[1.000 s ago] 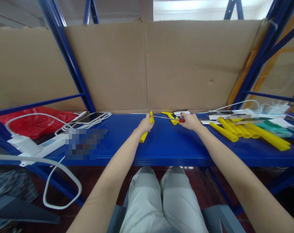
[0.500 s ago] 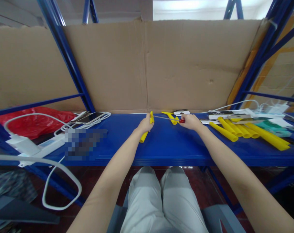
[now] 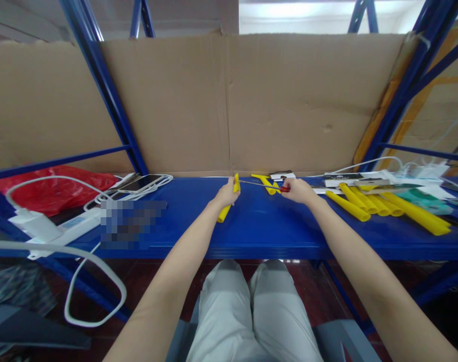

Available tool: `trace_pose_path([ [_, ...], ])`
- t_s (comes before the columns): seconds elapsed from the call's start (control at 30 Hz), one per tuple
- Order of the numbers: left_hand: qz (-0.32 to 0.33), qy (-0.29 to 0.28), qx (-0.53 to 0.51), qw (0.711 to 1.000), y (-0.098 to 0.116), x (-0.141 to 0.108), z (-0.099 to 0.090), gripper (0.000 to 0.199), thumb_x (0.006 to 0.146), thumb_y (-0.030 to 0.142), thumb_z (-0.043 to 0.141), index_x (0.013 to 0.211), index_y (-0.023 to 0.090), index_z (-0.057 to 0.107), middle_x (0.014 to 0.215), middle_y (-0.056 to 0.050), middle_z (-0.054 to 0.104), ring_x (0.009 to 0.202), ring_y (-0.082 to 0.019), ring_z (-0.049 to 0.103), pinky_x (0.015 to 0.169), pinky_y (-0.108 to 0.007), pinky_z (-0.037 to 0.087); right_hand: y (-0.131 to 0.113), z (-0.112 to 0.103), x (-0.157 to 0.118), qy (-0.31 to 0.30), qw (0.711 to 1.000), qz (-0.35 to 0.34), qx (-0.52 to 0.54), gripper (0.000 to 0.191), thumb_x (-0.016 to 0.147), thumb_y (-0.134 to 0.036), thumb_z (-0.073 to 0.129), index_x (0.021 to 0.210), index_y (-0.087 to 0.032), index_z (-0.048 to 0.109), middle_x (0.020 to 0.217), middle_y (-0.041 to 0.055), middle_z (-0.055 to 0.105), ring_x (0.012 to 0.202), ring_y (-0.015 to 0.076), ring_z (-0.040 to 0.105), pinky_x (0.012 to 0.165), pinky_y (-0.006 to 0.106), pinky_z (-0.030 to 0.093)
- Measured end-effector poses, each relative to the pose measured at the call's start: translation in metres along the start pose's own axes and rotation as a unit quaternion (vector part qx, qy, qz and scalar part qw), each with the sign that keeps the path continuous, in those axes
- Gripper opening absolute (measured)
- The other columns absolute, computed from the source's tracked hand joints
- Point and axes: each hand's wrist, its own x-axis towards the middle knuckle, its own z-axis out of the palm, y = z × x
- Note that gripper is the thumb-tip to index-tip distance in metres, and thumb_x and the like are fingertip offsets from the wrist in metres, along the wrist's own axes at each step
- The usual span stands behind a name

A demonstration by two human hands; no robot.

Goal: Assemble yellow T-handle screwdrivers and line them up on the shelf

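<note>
1. Closed around a yellow, tube-like plastic handle (image 3: 224, 214), the left hand (image 3: 226, 192) holds it tilted above the blue metal shelf (image 3: 270, 226), its wider end toward the person.
2. Fingers of the right hand (image 3: 299, 191) are wrapped around the red grip of a long, thin metal tool (image 3: 257, 184); its shaft points left, its tip at the upper end of the held handle. Whether the tip is inside cannot be told.
3. Between the hands, farther back, lie small yellow plastic pieces (image 3: 265, 182), near a black-and-white printed card (image 3: 282, 175).
4. Right of the right hand, several yellow plastic tubes (image 3: 348, 205) lie side by side, near flat metal blades (image 3: 397, 188).
5. On the left side sit a crumpled red plastic bag (image 3: 57, 190) and a white power strip (image 3: 78, 229).
</note>
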Motion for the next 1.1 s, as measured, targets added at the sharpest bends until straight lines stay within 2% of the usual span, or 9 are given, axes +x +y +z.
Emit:
trace_pose_path([
  [0.17,-0.005,0.004,-0.018,1.000,0.000,0.000,0.000,0.049,0.089,0.021,0.053,0.131,0.017,0.030,0.112,-0.017,0.066,0.062,-0.016,0.067,0.056,-0.023,0.049,0.000,0.003,0.000,0.007,1.000,-0.004,0.014,0.015,0.074,-0.027,0.055,0.087,-0.021,0.061,0.082,0.0057,0.071,0.080,0.0219,0.064,0.064,0.027,0.036],
  [0.3,-0.001,0.011,-0.029,1.000,0.000,0.000,0.001,0.047,0.088,0.019,0.054,0.129,0.016,0.032,0.110,-0.017,0.066,0.056,-0.015,0.065,0.052,-0.022,0.047,0.002,0.004,0.001,0.010,1.000,-0.021,0.010,0.012,0.075,-0.029,0.054,0.080,-0.021,0.061,0.081,0.0051,0.070,0.082,0.0222,0.063,0.066,0.028,0.038],
  [0.6,0.004,0.008,-0.030,1.000,-0.002,0.003,0.002,0.048,0.088,0.020,0.051,0.131,0.016,0.029,0.110,-0.017,0.066,0.051,-0.013,0.063,0.048,-0.020,0.044,0.009,0.012,0.004,0.008,0.999,-0.012,0.048,0.011,0.072,-0.026,0.057,0.081,-0.021,0.061,0.075,0.0044,0.069,0.069,0.0185,0.061,0.058,0.025,0.036],
  [0.9,0.007,-0.003,-0.041,0.999,-0.005,0.005,0.003,0.048,0.089,0.019,0.050,0.132,0.015,0.029,0.113,-0.019,0.064,0.052,-0.013,0.063,0.048,-0.021,0.046,0.004,0.006,-0.001,0.006,0.999,-0.032,-0.027,0.020,0.080,-0.033,0.049,0.077,-0.021,0.065,0.093,0.0076,0.072,0.091,0.0240,0.063,0.068,0.030,0.037],
  [1.1,0.005,-0.003,-0.044,0.999,-0.003,0.004,0.002,0.047,0.089,0.018,0.051,0.130,0.016,0.029,0.112,-0.017,0.064,0.053,-0.013,0.063,0.049,-0.021,0.047,0.003,0.006,0.002,-0.001,1.000,0.016,-0.019,0.016,0.077,-0.033,0.054,0.082,-0.021,0.064,0.087,0.0079,0.072,0.085,0.0236,0.064,0.066,0.029,0.037],
])
